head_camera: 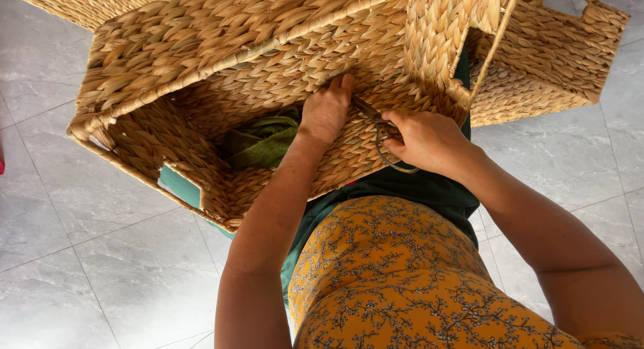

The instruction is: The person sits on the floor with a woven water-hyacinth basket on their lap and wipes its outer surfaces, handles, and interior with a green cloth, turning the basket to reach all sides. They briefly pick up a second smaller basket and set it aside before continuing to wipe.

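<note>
The woven basket [221,74] lies tipped on the person's lap above the grey tiled floor [87,255], opening toward the camera. The left hand [327,111] presses flat, unclenched, against its inner wall. Just beside it, the right hand [429,141] grips scissors [382,134], blades touching the weave.

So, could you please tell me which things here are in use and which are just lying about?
In use:
- woven basket
- scissors in right hand
- left hand pressed inside the basket

Lying about:
- second basket
- green cloth
- grey tiled floor
</note>
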The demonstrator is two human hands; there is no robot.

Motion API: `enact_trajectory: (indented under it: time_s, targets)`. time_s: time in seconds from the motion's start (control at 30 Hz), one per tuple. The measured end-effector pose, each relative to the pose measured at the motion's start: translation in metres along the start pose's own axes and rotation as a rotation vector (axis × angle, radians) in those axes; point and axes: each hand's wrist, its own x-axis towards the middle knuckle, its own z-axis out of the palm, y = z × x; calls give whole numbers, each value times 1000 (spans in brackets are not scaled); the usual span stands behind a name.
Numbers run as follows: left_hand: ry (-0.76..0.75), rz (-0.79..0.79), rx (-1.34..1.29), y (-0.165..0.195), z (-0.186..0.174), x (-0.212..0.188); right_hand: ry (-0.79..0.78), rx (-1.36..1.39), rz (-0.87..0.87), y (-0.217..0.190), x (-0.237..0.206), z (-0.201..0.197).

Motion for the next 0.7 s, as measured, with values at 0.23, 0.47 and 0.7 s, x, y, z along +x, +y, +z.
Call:
enact_trajectory:
  time_s: [0.23,0.47,0.7]
  targets:
    - [5,-27,-32,1,3,0,-88,-51,69,-1,7,-2]
    - [-15,-49,-12,4,5,4,-39,-108,-4,5,0,3]
    - [-62,-70,-34,5,-1,5,-110,-97,49,0,-1,-4]
